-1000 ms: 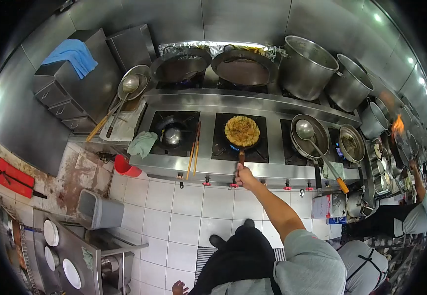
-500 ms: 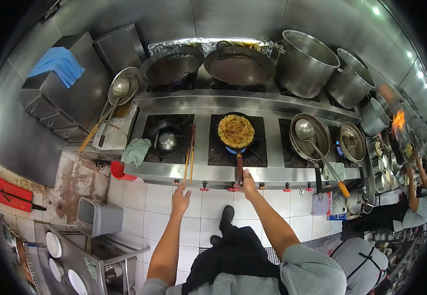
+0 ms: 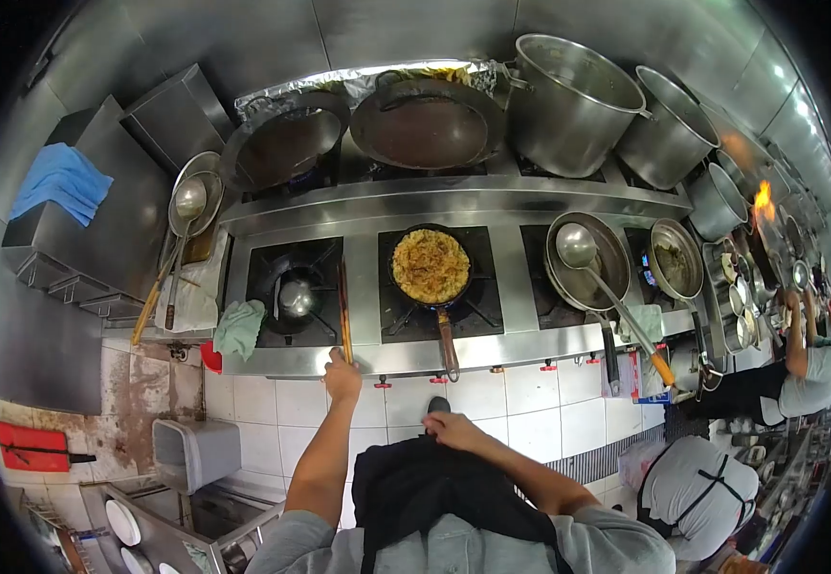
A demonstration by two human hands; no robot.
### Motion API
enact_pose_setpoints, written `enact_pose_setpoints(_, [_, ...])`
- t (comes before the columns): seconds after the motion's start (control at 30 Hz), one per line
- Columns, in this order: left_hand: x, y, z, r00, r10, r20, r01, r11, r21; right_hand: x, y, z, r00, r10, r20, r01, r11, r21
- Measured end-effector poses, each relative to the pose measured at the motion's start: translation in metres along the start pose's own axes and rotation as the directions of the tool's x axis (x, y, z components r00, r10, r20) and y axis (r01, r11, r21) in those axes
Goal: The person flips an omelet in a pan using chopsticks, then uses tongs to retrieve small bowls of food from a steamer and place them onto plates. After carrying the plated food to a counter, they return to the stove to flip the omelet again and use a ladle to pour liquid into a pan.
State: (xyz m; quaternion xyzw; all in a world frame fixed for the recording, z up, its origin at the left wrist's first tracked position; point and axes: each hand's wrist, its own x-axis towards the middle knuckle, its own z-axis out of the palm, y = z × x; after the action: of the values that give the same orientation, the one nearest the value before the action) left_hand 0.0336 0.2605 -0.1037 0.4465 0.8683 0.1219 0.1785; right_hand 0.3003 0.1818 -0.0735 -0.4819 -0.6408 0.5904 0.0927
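Observation:
A black frying pan [image 3: 432, 268] with a browned, omelette-like cake in it sits on the middle burner, its handle pointing at me. My left hand [image 3: 343, 375] reaches to the stove's front edge and closes on the near end of long wooden chopsticks [image 3: 343, 308] that lie between the left and middle burners. My right hand [image 3: 451, 430] is drawn back to my black apron, fingers loosely apart, holding nothing.
A small pot [image 3: 296, 298] stands on the left burner, with a green cloth [image 3: 240, 328] beside it. A wok with a ladle [image 3: 587, 258] is on the right. Two big woks and large stockpots [image 3: 568, 103] fill the back row. Other cooks [image 3: 803, 378] work at the right, near a flame.
My right hand let go of the pan handle and pulled back to my apron. My left hand rose and reached the chopsticks at the stove edge. The view shifted left.

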Motion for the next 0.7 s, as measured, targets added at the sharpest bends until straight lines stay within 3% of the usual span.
enact_pose_setpoints(0.1, [0.001, -0.001, -0.004, 0.998, -0.026, 0.060, 0.031, 0.996, -0.086, 0.042, -0.026, 0.000, 0.990, -0.121, -0.076, 0.119, 0.992, -0.027])
enact_pose_setpoints(0.17, [0.000, -0.011, 0.005, 0.998, 0.043, -0.034, -0.046, 0.995, -0.089, 0.065, -0.046, 0.008, 0.998, 0.027, -0.060, -0.025, 0.999, 0.034])
enact_pose_setpoints(0.2, [0.005, -0.021, 0.014, 0.998, 0.051, -0.032, -0.054, 0.995, -0.083, 0.080, -0.045, 0.022, 0.997, 0.028, -0.067, -0.025, 0.999, 0.042])
enact_pose_setpoints(0.27, [0.020, -0.040, 0.035, 0.999, 0.029, 0.047, -0.017, 0.972, -0.235, 0.115, -0.032, 0.048, 0.936, -0.171, -0.307, 0.129, 0.980, -0.152])
enact_pose_setpoints(0.3, [0.020, -0.040, 0.027, 0.991, 0.055, 0.123, -0.019, 0.961, -0.276, 0.114, -0.051, 0.046, 0.928, -0.166, -0.333, 0.107, 0.976, -0.188])
enact_pose_setpoints(0.33, [0.018, -0.040, 0.018, 0.990, 0.066, 0.125, -0.030, 0.962, -0.270, 0.105, -0.066, 0.042, 0.842, -0.257, -0.475, 0.116, 0.945, -0.306])
enact_pose_setpoints(0.37, [0.005, -0.027, -0.011, 0.959, -0.002, 0.284, 0.122, 0.905, -0.407, 0.088, -0.091, 0.030, 0.727, -0.351, -0.589, 0.098, 0.904, -0.417])
enact_pose_setpoints(0.4, [0.000, -0.021, -0.030, 0.894, -0.041, 0.445, 0.289, 0.814, -0.504, 0.075, -0.107, 0.014, 0.660, -0.326, -0.677, -0.022, 0.892, -0.451])
enact_pose_setpoints(0.47, [-0.001, -0.034, -0.036, 0.866, -0.012, 0.499, 0.311, 0.795, -0.521, 0.070, -0.103, -0.020, 0.520, -0.251, -0.816, -0.216, 0.886, -0.410])
enact_pose_setpoints(0.5, [-0.006, -0.042, -0.044, 0.828, 0.059, 0.557, 0.377, 0.677, -0.632, 0.074, -0.090, -0.031, 0.454, -0.176, -0.873, -0.292, 0.897, -0.333])
enact_pose_setpoints(0.53, [-0.010, -0.050, -0.048, 0.789, 0.137, 0.599, 0.449, 0.539, -0.713, 0.084, -0.065, -0.042, 0.449, -0.169, -0.877, -0.307, 0.893, -0.329])
enact_pose_setpoints(0.57, [-0.012, -0.058, -0.049, 0.774, 0.209, 0.598, 0.430, 0.521, -0.738, 0.100, -0.034, -0.053, 0.647, 0.266, -0.715, -0.204, 0.963, 0.175])
enact_pose_setpoints(0.6, [-0.017, -0.060, -0.052, 0.769, 0.217, 0.601, 0.430, 0.520, -0.738, 0.108, -0.020, -0.059, 0.808, 0.504, -0.306, -0.216, 0.737, 0.641])
enact_pose_setpoints(0.63, [-0.024, -0.060, -0.061, 0.780, 0.229, 0.583, 0.428, 0.485, -0.763, 0.106, -0.020, -0.055, 0.805, 0.505, -0.312, -0.215, 0.737, 0.640])
enact_pose_setpoints(0.7, [-0.035, -0.060, -0.083, 0.797, 0.243, 0.553, 0.415, 0.446, -0.793, 0.104, -0.024, -0.042, 0.703, 0.304, -0.642, -0.269, 0.950, 0.155])
